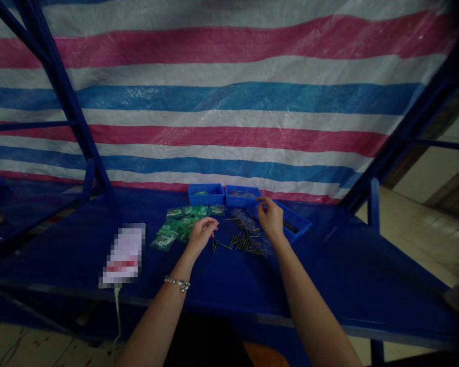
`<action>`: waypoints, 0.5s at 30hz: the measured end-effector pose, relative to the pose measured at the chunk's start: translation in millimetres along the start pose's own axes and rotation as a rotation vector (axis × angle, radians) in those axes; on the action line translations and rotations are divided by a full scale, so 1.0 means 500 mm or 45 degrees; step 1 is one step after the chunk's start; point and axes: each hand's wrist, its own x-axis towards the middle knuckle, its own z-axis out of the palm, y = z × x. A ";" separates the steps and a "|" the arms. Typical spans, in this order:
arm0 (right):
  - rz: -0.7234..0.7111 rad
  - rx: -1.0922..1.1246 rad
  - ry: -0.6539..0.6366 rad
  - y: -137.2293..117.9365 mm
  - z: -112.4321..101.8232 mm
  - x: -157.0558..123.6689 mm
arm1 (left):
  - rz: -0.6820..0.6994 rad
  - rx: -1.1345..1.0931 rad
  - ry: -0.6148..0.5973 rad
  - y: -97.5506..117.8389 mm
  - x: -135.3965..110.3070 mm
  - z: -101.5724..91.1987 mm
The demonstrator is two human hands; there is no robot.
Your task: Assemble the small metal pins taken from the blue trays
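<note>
My left hand (202,235) hovers at the right side of the green-printed small plastic packets (181,223), fingers bent together; whatever they hold, if anything, is too small to make out. My right hand (271,218) is raised in front of the blue bins, thumb and forefinger brought close together, their contents also unclear. Between the hands lies a loose pile of thin dark screw-like pieces (245,242), with clear plastic bags (246,219) behind and beside it. A couple of the same pieces (214,246) lie just under my left hand.
Two blue bins (206,187) (229,202) stand at the back of the blue table (229,285). Partly behind my right hand is a third, angled bin (304,224) with dark pieces. A blurred-out phone-like object (124,255) with a white cable (117,306) lies left. Striped sheeting (229,97) hangs behind.
</note>
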 end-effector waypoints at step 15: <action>0.324 -0.370 -0.677 0.039 0.025 -0.031 | 0.141 0.208 0.006 -0.020 0.005 0.002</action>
